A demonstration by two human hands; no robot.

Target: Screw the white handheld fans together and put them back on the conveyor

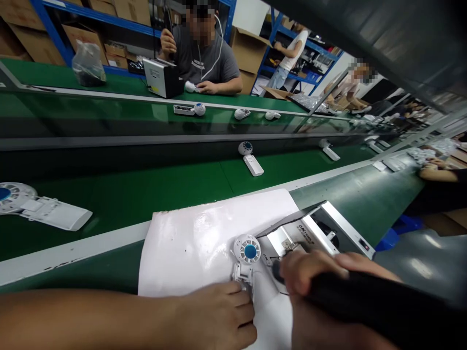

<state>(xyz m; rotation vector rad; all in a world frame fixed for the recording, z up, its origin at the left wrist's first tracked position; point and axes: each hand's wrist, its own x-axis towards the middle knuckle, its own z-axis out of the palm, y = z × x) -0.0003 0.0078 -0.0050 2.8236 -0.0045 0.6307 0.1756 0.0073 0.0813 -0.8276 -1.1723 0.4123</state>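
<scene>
A small white handheld fan [247,250] with a blue centre lies on a white sheet [204,243]. My left hand [222,316] curls over its lower part, below the hinge, hiding most of the handle. My right hand [310,272] is wrapped round a thick black tool [343,291], which looks like an electric screwdriver. Its front end is at the silver screw feeder [304,233] marked "TOOLS", right of the fan. Fingers and blur cover the tip, so I cannot tell whether it touches the feeder.
Open-handled fans, including one [51,209] at left and another [251,163] mid-belt, lie on the green conveyor [146,189]. Across it, a co-worker [207,58] sits by a metal box [162,78]. Another person's arm [438,172] reaches in at right. A metal shelf [365,39] hangs overhead.
</scene>
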